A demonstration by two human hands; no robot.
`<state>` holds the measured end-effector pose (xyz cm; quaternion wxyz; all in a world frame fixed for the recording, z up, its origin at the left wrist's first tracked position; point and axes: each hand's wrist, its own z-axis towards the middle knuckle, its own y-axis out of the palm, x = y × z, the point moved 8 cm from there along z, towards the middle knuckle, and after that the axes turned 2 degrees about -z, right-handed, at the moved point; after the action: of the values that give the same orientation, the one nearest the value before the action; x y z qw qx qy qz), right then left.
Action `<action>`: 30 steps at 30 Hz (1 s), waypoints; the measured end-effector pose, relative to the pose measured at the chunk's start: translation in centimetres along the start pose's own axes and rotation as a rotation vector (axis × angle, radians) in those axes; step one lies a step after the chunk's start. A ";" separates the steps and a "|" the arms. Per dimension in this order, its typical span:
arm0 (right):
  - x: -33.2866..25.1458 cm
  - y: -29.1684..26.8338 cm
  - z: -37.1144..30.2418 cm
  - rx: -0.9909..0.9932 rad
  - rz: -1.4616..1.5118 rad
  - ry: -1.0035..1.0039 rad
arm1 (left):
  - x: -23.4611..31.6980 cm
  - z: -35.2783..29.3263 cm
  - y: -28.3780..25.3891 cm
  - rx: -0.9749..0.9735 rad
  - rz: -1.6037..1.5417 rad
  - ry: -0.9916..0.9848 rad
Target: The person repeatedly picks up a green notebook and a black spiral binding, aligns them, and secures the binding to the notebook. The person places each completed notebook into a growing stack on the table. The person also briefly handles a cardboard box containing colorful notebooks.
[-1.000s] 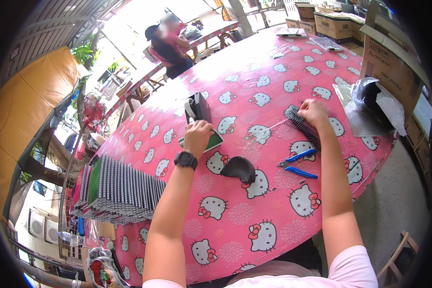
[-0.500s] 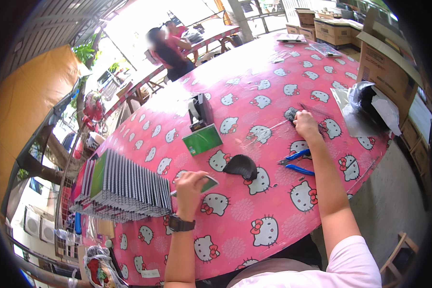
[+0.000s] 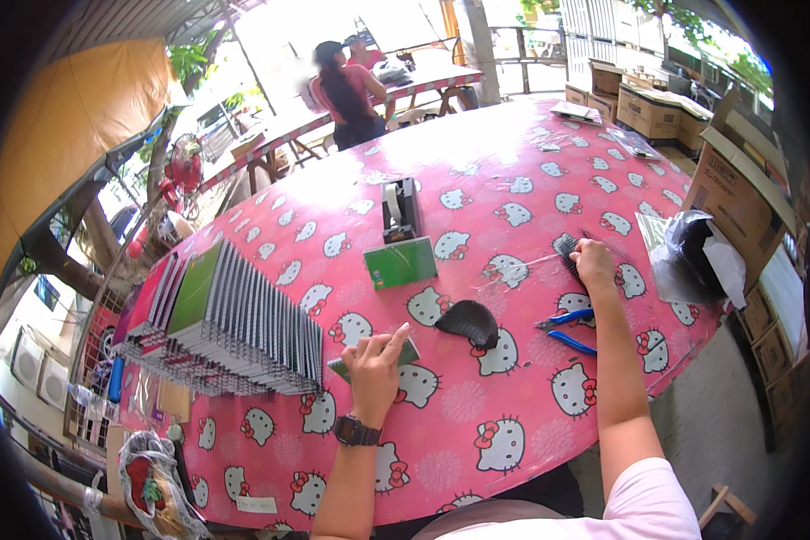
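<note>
My left hand [image 3: 375,364] lies over a small green notebook [image 3: 409,353] on the table, its index finger stretched out and most of the cover hidden under it. To the right, my right hand [image 3: 592,263] is closed at a small bundle of black spiral binding wires [image 3: 566,246]; its fingertips are partly hidden. Between the hands are a curved black plastic piece [image 3: 470,324] and blue-handled pliers [image 3: 571,331]. Left of my left hand stands a long stack of spiral notebooks [image 3: 252,324] with green and magenta covers.
Another green notebook [image 3: 400,263] leans against a black tape dispenser [image 3: 400,209]. Dark plastic wrapping [image 3: 698,252] lies near the right edge, beside a tall cardboard box [image 3: 738,193]. Two people [image 3: 351,99] are at a far table. A bag [image 3: 150,486] sits at the lower left.
The view has shifted. My left hand has gone from gripping the small notebook's edge to lying over it with the index finger extended. My right hand stays at the wires.
</note>
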<state>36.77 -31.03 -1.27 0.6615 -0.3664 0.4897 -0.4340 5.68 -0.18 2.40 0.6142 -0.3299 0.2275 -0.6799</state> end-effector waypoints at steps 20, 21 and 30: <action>-20.5 -1.6 -17.0 -0.475 0.891 -0.714 | 1.0 0.3 -0.6 0.099 -0.350 0.006; -20.8 -1.8 -17.2 -0.456 0.912 -0.735 | 1.0 0.3 -0.6 0.100 -0.359 0.003; -21.1 -1.1 -17.7 -0.481 0.979 -0.903 | 0.9 0.3 -0.6 0.102 -0.396 0.007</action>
<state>16.43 -12.79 2.27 0.8199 -0.3843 0.3583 0.2275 5.43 -0.99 3.23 0.4837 -0.3341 0.1258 -0.7991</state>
